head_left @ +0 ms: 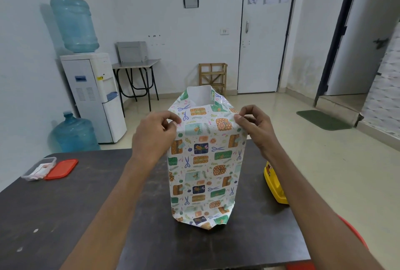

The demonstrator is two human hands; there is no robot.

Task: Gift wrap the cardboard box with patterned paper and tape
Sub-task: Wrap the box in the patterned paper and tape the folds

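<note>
Held the cardboard box, hidden inside white parcel-and-scissors patterned paper [205,168], upright on the dark wooden table [86,204] — open end up, presumably for folding. Pinched the upper corners with left hand [151,137] and right hand [257,126], fingers curled onto paper.

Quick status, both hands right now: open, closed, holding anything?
Left hand: closed, pinching the patterned paper at its upper left edge.
Right hand: closed, pinching the same paper at its upper right edge.
</note>
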